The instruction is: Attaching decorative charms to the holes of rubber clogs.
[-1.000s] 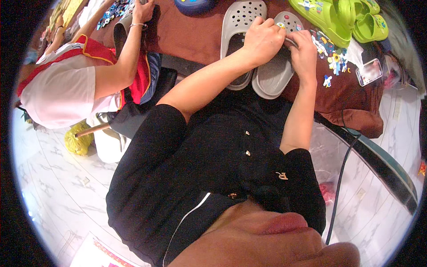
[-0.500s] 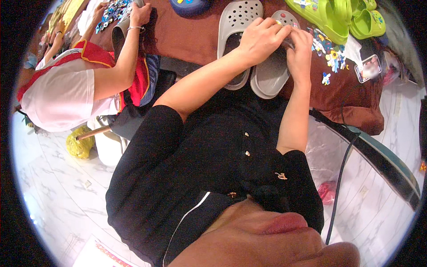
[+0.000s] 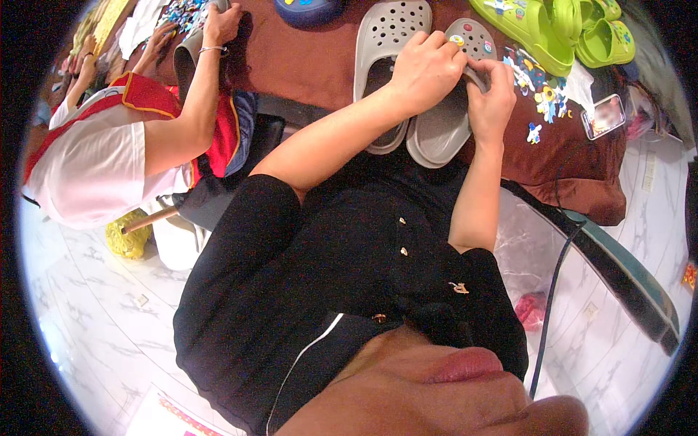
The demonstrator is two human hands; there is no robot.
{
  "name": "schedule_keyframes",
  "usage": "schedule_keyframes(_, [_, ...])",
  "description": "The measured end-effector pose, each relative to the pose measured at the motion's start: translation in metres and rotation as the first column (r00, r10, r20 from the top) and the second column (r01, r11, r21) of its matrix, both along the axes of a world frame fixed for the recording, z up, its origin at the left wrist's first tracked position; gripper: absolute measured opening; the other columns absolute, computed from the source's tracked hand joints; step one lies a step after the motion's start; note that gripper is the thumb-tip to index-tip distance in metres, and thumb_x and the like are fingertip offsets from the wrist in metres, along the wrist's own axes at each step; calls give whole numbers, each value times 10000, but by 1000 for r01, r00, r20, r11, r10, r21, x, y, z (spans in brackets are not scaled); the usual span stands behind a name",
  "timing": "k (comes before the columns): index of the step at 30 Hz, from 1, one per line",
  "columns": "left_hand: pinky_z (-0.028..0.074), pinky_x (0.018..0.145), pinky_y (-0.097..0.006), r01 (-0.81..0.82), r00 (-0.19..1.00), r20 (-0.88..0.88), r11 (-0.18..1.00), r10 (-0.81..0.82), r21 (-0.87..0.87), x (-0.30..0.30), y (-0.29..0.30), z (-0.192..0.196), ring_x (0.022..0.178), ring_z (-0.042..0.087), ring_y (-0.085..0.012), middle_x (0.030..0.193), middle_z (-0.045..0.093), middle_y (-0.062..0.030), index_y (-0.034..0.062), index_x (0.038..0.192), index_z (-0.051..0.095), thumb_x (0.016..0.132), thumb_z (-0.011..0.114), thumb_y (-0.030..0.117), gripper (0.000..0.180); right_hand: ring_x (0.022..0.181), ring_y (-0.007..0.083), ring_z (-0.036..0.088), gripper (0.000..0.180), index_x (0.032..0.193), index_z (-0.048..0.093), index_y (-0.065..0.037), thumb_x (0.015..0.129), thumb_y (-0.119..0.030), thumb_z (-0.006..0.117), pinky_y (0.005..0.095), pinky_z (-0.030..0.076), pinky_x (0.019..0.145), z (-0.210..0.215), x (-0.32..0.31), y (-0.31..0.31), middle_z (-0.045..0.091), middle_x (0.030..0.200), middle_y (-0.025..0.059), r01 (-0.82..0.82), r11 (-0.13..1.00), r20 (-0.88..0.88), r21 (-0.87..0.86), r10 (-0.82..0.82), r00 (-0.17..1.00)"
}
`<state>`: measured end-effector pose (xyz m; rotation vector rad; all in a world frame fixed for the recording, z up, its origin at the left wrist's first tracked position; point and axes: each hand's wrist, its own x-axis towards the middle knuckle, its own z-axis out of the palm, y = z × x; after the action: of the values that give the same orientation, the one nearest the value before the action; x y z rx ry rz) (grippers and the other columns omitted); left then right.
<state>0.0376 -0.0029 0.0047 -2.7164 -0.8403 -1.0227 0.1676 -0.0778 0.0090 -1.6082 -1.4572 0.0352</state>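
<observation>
Decorated grey clog point(image 3: 440, 125) at tabletop point(image 3: 313, 69) near edge. Left hand point(image 3: 430, 73): fingers bunched at the upper's opening, tips hidden. Right hand point(image 3: 494, 94): thumb and fingers curled there too. Can't tell if either grip is clamped. Probably best: one hand braces the upper, the other works squarely. Left forearm crosses second grey clog point(image 3: 391, 29). Loose charms point(image 3: 549, 100), phone point(image 3: 605, 118) toward right edge; green clogs point(image 3: 534, 36) beyond them.
</observation>
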Motion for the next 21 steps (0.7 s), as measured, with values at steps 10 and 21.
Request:
schedule_keyframes(10, [466,713,-331,-29,999,-17,1000,29,12,1,-2,2,876,614,-191,841,657,-11,103,797,663,716,625,164,108,1000,321,571,374,997,664,-35,651,103,638,402,458,916,0,6,5,648,1030,114,-65,998,163,-18,67,984])
schedule_keyframes(21, [439,706,-321,-11,998,-65,998,15,56,2,0,0,857,608,-174,833,657,-1,112,799,664,740,619,170,94,1055,300,549,293,972,682,-45,703,57,627,415,453,929,-3,3,8,670,1072,42,6,1000,449,-3,-4,893])
